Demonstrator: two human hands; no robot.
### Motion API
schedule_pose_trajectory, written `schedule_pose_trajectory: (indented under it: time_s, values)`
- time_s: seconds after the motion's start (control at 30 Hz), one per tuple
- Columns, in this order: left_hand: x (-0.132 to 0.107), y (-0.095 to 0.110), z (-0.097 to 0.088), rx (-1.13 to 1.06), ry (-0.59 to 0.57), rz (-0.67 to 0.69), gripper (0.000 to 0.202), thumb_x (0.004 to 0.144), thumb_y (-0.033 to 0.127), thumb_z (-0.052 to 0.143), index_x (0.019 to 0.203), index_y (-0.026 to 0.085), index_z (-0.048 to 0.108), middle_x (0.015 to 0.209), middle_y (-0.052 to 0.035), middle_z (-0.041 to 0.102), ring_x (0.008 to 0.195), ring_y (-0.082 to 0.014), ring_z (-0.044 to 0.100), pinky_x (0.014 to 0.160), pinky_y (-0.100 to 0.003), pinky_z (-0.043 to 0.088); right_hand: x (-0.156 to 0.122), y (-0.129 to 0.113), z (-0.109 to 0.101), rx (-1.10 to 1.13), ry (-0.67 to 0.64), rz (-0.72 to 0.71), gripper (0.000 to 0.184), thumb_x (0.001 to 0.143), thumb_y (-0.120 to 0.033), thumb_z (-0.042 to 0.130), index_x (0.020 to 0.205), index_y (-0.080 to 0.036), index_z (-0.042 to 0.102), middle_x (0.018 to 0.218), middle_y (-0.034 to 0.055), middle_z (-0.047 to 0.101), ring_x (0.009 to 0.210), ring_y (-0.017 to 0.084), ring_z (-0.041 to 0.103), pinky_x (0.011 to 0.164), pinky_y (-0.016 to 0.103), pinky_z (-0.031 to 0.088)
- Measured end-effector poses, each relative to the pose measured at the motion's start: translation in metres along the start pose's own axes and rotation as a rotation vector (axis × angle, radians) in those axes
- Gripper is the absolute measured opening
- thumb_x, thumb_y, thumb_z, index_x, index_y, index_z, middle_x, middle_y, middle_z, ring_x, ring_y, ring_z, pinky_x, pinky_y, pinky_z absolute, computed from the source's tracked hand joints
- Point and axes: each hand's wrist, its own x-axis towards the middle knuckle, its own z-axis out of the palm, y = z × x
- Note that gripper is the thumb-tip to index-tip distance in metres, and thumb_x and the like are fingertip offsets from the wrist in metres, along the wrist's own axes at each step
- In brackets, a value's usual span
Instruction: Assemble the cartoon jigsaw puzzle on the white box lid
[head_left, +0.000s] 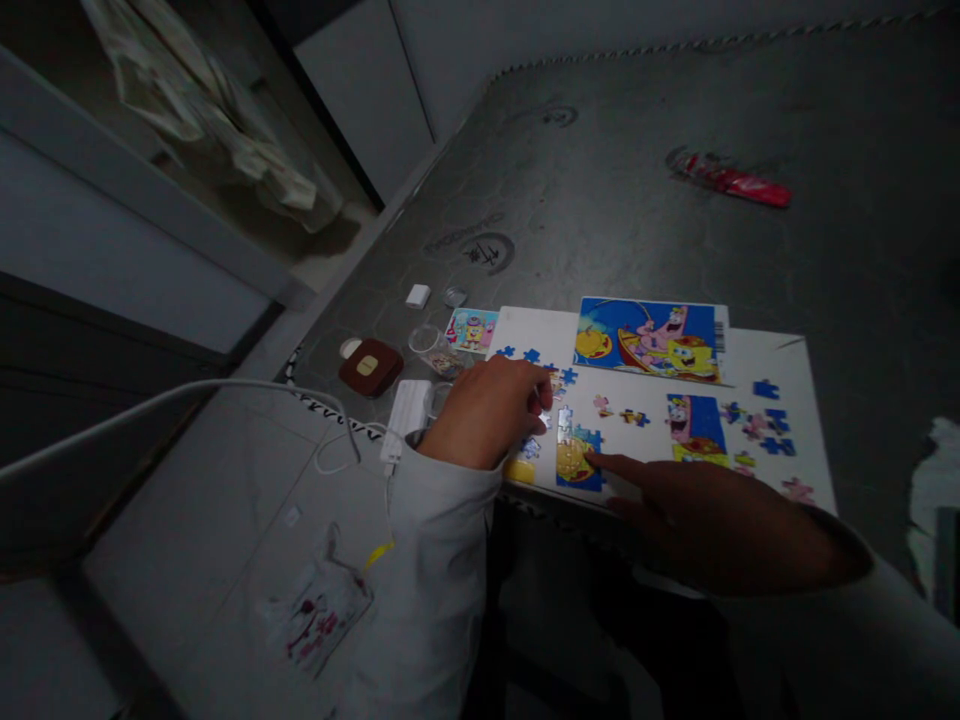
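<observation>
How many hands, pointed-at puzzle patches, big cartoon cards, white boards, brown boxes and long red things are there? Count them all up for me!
Hands: 2 (left hand, right hand)
Pointed-at puzzle patch: 1
Big cartoon card: 1
White board: 1
Brown box: 1
Long red thing: 1
Total: 7

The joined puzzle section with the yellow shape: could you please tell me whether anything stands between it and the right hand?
Nothing visible does. The right hand's index fingertip is at the right edge of the joined puzzle section. The left hand is on the section's other side.
</observation>
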Motion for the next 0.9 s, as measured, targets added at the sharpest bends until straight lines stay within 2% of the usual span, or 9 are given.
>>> schedule_pose_trajectory:
  time_s: [0.27, 0.37, 0.57, 0.8, 0.9]
  values:
    - [-0.0072, 0.001, -0.0025, -0.02, -0.008, 0.051, 0.024, 0.077, 0.01, 0.076, 0.095, 0.025, 0.074, 0.095, 0.0037, 0.076, 0.089, -0.0162, 0.066, 0.074, -0.029, 0.042, -0.0005, -0.0001, -0.0021, 0.042, -0.029, 0.009, 0.056, 0.1, -0.032, 0.045, 0.156, -0.029, 0.043, 0.119, 0.0139, 0.075, 0.093, 0.032, 0.076, 0.074, 0.045, 0.06]
    - [-0.0089, 0.0013, -0.0033, -0.005, -0.014, 0.032, 0.027, 0.077, 0.014, 0.078, 0.1, 0.028, 0.075, 0.096, 0.0035, 0.076, 0.088, -0.0168, 0.066, 0.073, -0.03, 0.042, -0.0013, 0.0002, -0.0016, 0.041, -0.013, 0.014, 0.056, 0.099, -0.032, 0.046, 0.156, -0.029, 0.045, 0.119, 0.0145, 0.075, 0.093, 0.032, 0.076, 0.073, 0.045, 0.06]
    - [-0.0041, 0.0027, -0.0009, 0.031, -0.061, 0.01, 0.026, 0.075, 0.022, 0.081, 0.1, 0.028, 0.077, 0.093, 0.0005, 0.076, 0.087, -0.0198, 0.066, 0.075, -0.032, 0.044, -0.0011, 0.0024, 0.0031, 0.032, 0.099, -0.021, 0.054, 0.097, -0.031, 0.049, 0.151, -0.028, 0.053, 0.108, 0.0132, 0.078, 0.083, 0.032, 0.076, 0.064, 0.04, 0.059]
    - [-0.0021, 0.0017, 0.0, 0.064, -0.033, 0.0, 0.017, 0.075, 0.026, 0.082, 0.092, 0.028, 0.081, 0.101, -0.0035, 0.076, 0.098, -0.0254, 0.067, 0.083, -0.036, 0.047, 0.0, 0.003, 0.0064, 0.022, 0.134, -0.022, 0.053, 0.096, -0.033, 0.053, 0.149, -0.031, 0.054, 0.104, 0.0106, 0.079, 0.079, 0.029, 0.076, 0.061, 0.036, 0.058]
    - [-0.0022, 0.0028, -0.0007, 0.08, -0.031, 0.023, 0.016, 0.076, 0.026, 0.081, 0.092, 0.029, 0.08, 0.103, -0.0029, 0.076, 0.099, -0.025, 0.066, 0.083, -0.036, 0.047, -0.0005, 0.0023, 0.0044, 0.008, 0.095, -0.018, 0.053, 0.098, -0.032, 0.05, 0.15, -0.03, 0.053, 0.105, 0.0116, 0.079, 0.081, 0.03, 0.076, 0.063, 0.038, 0.058]
